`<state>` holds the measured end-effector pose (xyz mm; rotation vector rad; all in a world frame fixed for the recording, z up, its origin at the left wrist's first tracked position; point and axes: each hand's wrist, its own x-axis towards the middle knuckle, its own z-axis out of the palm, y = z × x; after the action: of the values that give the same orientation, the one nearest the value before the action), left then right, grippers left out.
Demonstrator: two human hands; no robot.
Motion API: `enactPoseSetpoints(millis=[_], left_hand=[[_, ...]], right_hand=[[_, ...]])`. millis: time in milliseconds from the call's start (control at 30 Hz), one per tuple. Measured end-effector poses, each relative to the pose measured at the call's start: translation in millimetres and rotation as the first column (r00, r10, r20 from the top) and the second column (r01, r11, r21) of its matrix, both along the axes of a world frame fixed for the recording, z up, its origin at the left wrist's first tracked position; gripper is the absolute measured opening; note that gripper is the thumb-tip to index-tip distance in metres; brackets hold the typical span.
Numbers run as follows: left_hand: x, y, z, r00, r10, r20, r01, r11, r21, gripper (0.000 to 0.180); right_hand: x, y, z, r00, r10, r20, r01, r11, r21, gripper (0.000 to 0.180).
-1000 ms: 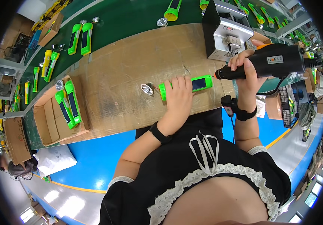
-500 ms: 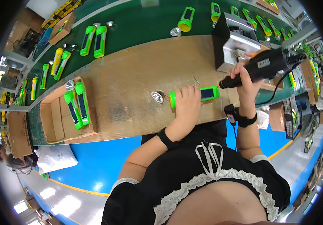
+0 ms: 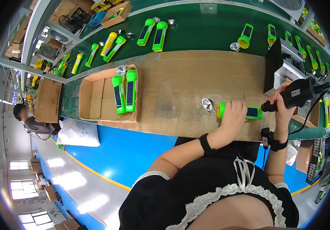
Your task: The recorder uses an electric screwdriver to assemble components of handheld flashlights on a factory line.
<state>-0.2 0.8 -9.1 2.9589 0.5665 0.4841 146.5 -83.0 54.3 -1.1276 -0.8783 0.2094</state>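
My left hand (image 3: 234,117) is closed over a green flashlight (image 3: 254,112), which lies sideways on the cardboard with its dark solar panel up. The fingers hide the middle of the body. A silver reflector (image 3: 207,104) sits just left of the flashlight's open head. In my right hand (image 3: 283,112) is a black corded electric screwdriver (image 3: 297,93), gripped near its front. Its nose is at the flashlight's right end; whether they touch is unclear. Black bands circle both wrists.
A cardboard box (image 3: 90,90) holding green flashlights stands at left. Behind the cardboard sheet (image 3: 172,80), more flashlights and reflectors lie on the green conveyor belt (image 3: 195,27). A black and silver machine (image 3: 287,73) stands at right. A person (image 3: 38,124) is far left.
The whole view has swung leftward, so the bench appears further right. The screwdriver's nose is nearer the flashlight's right end. My left hand keeps its hold.
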Motion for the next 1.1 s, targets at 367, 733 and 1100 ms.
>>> enactPoseSetpoints(millis=[367,733,1100], left_hand=[[-3,4,10,0.998,-0.05,-0.028,0.049,0.998,-0.047,0.052],[-2,1,13,0.997,-0.079,-0.016,0.08,0.996,0.032,0.054],[-47,43,30,0.988,-0.112,0.106,0.136,0.957,-0.255,0.05]], right_hand=[[26,-26,53,0.886,-0.464,-0.005,0.426,0.809,0.405,0.06],[57,-20,59,0.822,-0.547,0.158,0.511,0.832,0.218,0.044],[8,-29,51,0.99,-0.084,-0.112,0.109,0.966,0.234,0.046]])
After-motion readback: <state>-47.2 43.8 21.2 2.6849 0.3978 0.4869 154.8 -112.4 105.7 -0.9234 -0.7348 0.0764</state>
